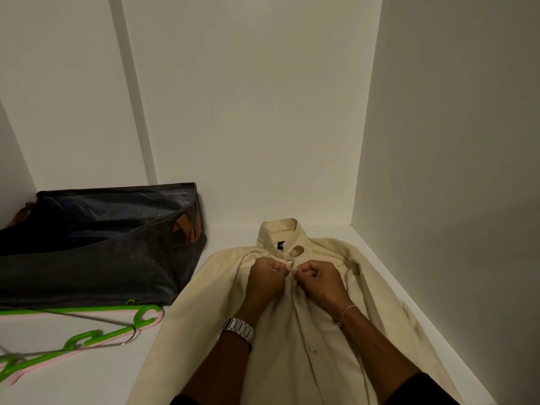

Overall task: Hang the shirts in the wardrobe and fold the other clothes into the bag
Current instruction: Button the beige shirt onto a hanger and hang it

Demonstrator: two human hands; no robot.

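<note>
white panels formed the wardrobe (263, 112), whose floor carried everything in view. a dark bag (96, 247) with tan leather tabs sat at the left against the back panel, its top apparently open. beside it, on the right half of the floor, a cream shirt (306, 331) lay flat, front up, collar toward the back wall and sleeves spread. green and pink hangers (87, 325) lay in a loose pile in front of the bag, near the shirt's left sleeve but apart from it. the left hand (267, 276), a metal watch at its wrist, and the right hand (320, 277), wearing a thin bracelet, were both clenched on the placket just below the collar, each pinching one edge. the step in hand appeared to be fastening an upper button before hanging. the next move would likely call for seating that button, then fetching a hanger and feeding it into the shoulders.
</note>
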